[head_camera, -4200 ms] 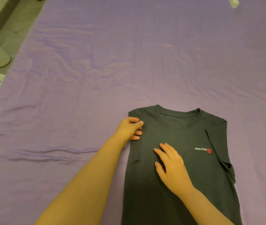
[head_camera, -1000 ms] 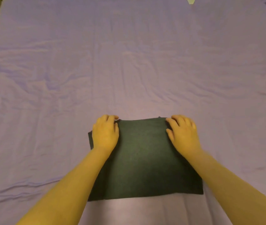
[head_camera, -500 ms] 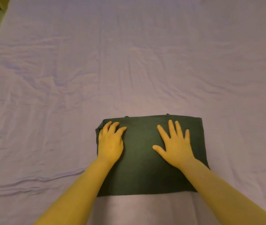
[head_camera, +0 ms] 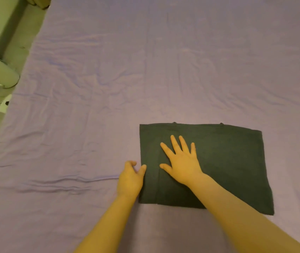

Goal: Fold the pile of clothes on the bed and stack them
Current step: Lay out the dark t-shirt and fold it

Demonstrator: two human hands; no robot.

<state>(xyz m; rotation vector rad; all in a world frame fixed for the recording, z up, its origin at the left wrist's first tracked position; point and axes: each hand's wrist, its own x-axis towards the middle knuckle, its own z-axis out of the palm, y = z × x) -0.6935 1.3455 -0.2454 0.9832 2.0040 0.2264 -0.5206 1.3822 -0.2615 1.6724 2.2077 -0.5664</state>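
The left hand point(head_camera: 130, 179) has slid off the folded dark T-shirt point(head_camera: 218, 161) to grasp its left edge; the right hand point(head_camera: 180, 161) stays flat, released, pinning it on the bed point(head_camera: 109, 88); another fold looks imminent.

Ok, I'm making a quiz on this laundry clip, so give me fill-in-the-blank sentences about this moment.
The right hand lies flat, fingers spread, on the folded dark ____.
The left hand is at the garment's ____ edge.
The garment lies on a ____ sheet.

Missing: shirt; left; purple
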